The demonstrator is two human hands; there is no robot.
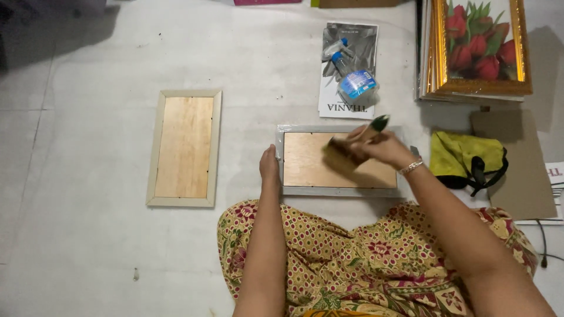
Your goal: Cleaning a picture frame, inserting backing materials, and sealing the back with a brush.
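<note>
The fingers of the right hand (pixel 376 148) are curled tight around a blurred tool (pixel 359 140) with a brownish body and a dark green tip that sticks up past the knuckles; motion blur hides what kind of tool it is. It hangs over the wooden backing of a grey picture frame (pixel 339 191) that lies face down on the pale floor (pixel 88 246), straight in front of the person's knees. A beaded bracelet (pixel 410 168) circles the right wrist. The left hand (pixel 269 168) rests at the frame's left edge, fingers drawn together and pressed against the rim, holding nothing. A patterned skirt (pixel 352 258) in yellow, red and green covers the lap below the frame. Well apart to the left lies a second frame (pixel 184 147), cream-coloured and also face down, its plywood back showing. Beyond the grey frame, a clear plastic bottle (pixel 352 79) with a blue label lies on its side on a black-and-white printed sheet (pixel 346 103). At the upper right a gold-framed picture of red tulips (pixel 479 47) tops a stack of frames. Just right of the right hand sits a yellow-green cloth bag (pixel 461 155) with a black strap, beside a sheet of brown cardboard (pixel 520 170).
</note>
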